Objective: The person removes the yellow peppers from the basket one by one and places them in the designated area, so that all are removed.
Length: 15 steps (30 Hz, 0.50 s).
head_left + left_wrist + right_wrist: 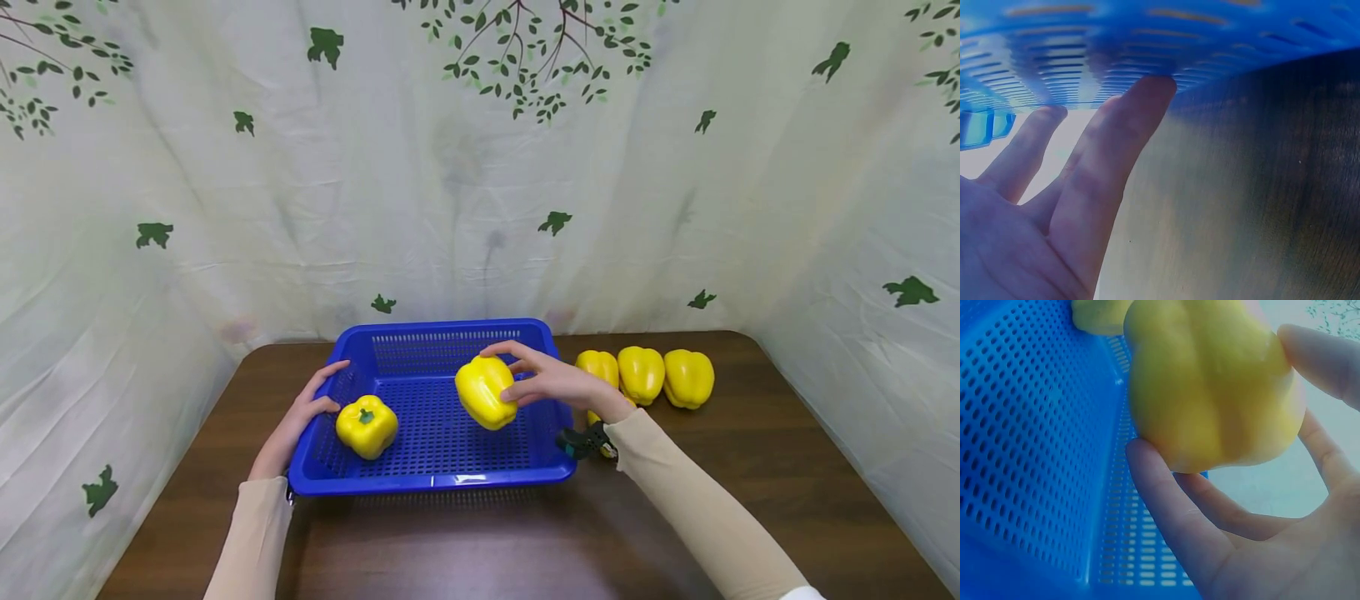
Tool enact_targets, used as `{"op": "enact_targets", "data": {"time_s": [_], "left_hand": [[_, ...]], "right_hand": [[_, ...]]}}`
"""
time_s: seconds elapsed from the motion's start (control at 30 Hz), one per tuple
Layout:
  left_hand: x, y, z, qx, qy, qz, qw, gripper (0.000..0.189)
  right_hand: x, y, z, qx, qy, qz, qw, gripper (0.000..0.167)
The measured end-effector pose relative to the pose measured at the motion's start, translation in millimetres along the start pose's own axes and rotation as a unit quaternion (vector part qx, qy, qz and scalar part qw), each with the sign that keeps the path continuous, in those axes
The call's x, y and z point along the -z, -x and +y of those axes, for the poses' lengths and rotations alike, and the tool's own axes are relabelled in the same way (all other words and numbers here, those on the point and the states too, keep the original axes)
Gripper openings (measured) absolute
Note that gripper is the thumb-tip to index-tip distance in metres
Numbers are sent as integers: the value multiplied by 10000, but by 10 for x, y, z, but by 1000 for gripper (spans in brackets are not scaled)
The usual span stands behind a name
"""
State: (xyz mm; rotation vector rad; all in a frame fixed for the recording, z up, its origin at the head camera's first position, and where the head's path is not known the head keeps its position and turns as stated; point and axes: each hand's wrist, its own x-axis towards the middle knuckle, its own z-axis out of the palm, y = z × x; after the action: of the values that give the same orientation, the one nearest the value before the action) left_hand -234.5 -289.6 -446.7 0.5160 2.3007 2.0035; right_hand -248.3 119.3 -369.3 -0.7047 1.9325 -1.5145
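Pepper (483,393), pinched in the half-curled right hand (558,381), hangs over the three o'clock side of the basket (450,482); left hand (298,412) grips the nine o'clock rim. Likely placing, next calling for lowering and release.

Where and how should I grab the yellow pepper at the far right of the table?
I'd come down from above and grip its near and far faces. This end pepper sits close beside the neighbouring pepper, so fingers may not fit between them; its rounded near face is uncovered.
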Motion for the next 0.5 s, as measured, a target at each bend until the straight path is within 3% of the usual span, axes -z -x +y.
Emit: {"op": "enact_targets", "data": {"time_s": [0.13,0.37,0.5], "left_hand": [[12,-9,-37,-7,48,-2,10000,64],[67,-14,-77,-299,151,-356,9988,61],[38,-7,-46,30,24,-161,9999,62]], "right_hand": [[72,91,4,32,-102,176,9998,61],[212,215,92,-37,-210,457,9987,62],[267,289,114,-12,-297,552,9980,61]]}}
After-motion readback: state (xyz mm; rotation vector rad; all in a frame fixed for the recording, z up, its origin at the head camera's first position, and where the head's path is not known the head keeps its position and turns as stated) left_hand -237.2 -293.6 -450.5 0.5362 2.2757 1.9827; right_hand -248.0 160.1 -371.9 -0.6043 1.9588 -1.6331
